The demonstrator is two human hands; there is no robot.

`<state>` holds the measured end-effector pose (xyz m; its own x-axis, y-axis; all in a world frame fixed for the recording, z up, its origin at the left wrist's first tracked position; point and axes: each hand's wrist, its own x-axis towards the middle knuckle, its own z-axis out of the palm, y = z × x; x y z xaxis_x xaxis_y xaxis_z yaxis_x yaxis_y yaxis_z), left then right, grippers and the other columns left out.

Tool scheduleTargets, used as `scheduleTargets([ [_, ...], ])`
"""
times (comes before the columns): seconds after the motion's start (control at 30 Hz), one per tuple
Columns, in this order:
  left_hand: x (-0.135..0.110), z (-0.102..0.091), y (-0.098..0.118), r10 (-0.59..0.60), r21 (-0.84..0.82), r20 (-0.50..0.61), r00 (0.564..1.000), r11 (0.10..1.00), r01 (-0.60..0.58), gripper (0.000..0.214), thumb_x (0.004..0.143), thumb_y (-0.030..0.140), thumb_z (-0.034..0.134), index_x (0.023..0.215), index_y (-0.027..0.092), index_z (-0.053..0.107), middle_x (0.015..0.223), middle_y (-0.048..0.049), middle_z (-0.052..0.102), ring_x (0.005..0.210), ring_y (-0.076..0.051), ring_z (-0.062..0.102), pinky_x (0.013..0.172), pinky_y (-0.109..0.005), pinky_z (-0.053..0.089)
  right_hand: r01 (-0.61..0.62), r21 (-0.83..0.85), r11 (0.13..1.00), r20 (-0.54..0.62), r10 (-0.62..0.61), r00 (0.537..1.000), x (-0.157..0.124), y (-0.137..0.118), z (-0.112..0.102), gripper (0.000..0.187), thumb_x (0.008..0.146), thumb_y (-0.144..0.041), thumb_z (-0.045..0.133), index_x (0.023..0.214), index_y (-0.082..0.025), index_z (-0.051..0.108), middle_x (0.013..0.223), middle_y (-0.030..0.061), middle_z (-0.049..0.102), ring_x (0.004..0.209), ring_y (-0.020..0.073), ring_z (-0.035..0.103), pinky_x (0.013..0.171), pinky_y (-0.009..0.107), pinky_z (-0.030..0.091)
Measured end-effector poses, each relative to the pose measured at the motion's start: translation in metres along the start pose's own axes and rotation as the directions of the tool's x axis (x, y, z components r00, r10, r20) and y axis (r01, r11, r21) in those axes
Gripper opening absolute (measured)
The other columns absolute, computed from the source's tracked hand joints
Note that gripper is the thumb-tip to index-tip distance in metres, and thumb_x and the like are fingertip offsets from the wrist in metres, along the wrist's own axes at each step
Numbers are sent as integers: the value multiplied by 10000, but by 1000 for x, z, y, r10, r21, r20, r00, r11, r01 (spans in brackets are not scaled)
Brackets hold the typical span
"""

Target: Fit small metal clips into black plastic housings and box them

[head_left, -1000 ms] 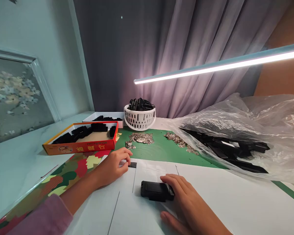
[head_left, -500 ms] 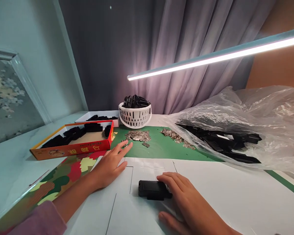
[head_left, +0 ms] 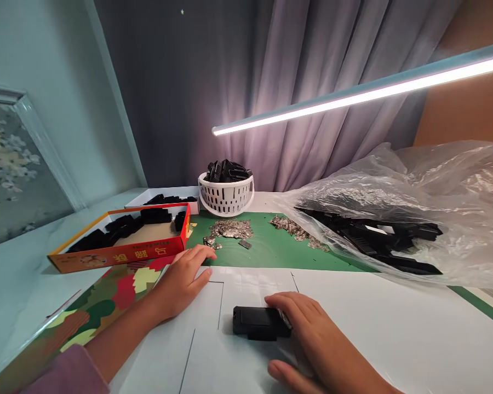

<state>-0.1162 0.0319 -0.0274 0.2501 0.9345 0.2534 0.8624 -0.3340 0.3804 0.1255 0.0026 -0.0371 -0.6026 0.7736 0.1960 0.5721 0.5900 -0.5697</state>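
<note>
My left hand [head_left: 183, 279] lies palm down on the white board [head_left: 373, 317], fingers together and gently curved. Its fingertips reach the edge of the green mat [head_left: 271, 249], just short of a pile of small silvery metal pieces [head_left: 230, 229]. I see nothing in it. My right hand [head_left: 320, 350] rests its fingers on the right end of a black plastic part [head_left: 254, 322] that lies flat on the white board, with the thumb out to the side nearer me.
A red box [head_left: 119, 254] with black parts stands at the left, with a white tray [head_left: 148, 197] behind it. A white basket [head_left: 225, 200] of black parts is at the back. A clear plastic bag [head_left: 414, 208] of black parts fills the right. A lit lamp bar [head_left: 353, 93] hangs overhead.
My left hand let go of a small black piece, stretched out to the metal pieces, and has drawn back a little with fingers curled. The right hand stays on the black part.
</note>
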Motion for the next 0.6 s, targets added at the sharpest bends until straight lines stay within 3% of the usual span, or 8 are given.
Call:
scheduleTargets([
  [0.1,-2,-3,5,26,29,-9,1000,999,-26,200,778,226,357,947,227,464,1060,-18,517,990,-196,446,870,-370,317,-65,207,976,-80,83,993,-2,9,3,526,724,-383,463,1176,-144,338,1151,127,405,1040,223,406,864,371,363],
  [0.2,-3,-7,16,85,80,-36,996,993,-82,205,763,231,390,947,225,480,1087,-16,516,1019,-202,425,957,-413,181,-167,333,928,-61,198,978,-1,13,5,539,742,-455,428,1180,-161,316,1158,118,394,1055,207,400,883,351,352],
  [0.27,-1,-7,26,129,132,-39,991,984,-123,199,757,213,389,927,217,492,1058,-20,538,1021,-207,425,970,-425,140,-172,349,921,-48,201,978,0,12,5,548,730,-472,435,1168,-160,331,1146,115,405,1049,209,405,882,347,353],
  [0.33,5,-5,34,152,166,-15,988,975,-148,233,753,159,362,939,211,493,1002,-25,568,1015,-209,434,946,-422,200,-153,339,928,-48,180,983,0,11,5,546,725,-462,442,1164,-155,339,1138,117,415,1039,212,412,874,350,356],
  [0.47,30,3,38,156,177,66,985,970,-166,430,691,9,322,1066,192,428,1000,-43,574,1119,-210,362,941,-447,224,-152,302,941,-36,171,985,0,6,2,517,720,-398,455,1156,-143,349,1129,120,422,1025,213,418,870,361,348],
  [0.6,54,13,32,172,190,140,975,962,-197,327,698,-2,335,921,174,496,1078,-60,548,1183,-212,289,960,-468,192,-141,252,957,-45,157,987,0,1,-1,481,701,-332,482,1130,-140,378,1116,110,435,1002,208,428,853,343,354],
])
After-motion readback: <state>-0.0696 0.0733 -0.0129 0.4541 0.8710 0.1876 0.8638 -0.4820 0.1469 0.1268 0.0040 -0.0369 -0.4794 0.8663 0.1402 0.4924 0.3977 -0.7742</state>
